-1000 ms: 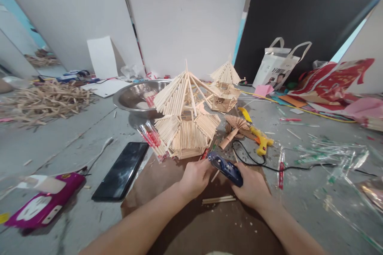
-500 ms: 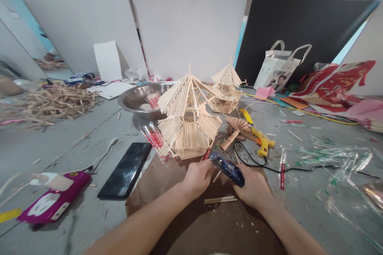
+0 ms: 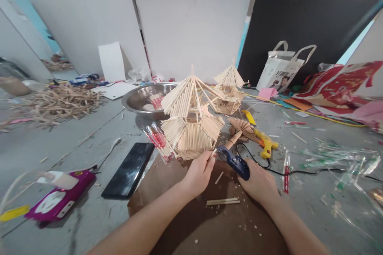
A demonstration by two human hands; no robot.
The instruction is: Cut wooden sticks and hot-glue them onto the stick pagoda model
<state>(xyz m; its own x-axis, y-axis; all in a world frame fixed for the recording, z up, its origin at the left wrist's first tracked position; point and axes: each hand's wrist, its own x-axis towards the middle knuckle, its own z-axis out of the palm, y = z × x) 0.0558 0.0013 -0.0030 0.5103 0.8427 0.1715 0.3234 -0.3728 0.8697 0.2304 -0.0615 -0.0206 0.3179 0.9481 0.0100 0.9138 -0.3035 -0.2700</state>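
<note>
Between the fingertips of my left hand is a short thin wooden stick, its tip pointing up. My right hand is wrapped round a dark blue hand cutter, whose head lies just right of that stick. A cut piece of stick rests on the brown board between the hands, and a few longer sticks lie nearer me among pale chips. Right behind my hands stands a pavilion model made of sticks; part of its roof is open framework.
A second stick pavilion stands behind the first, beside a steel basin. A yellow glue gun with a black cord lies right. On the left are a phone, a purple power strip and a wood scrap pile.
The cutter has moved a little right, away from my left fingers. My left hand has turned so its stick shows. The camera view has shifted slightly.
</note>
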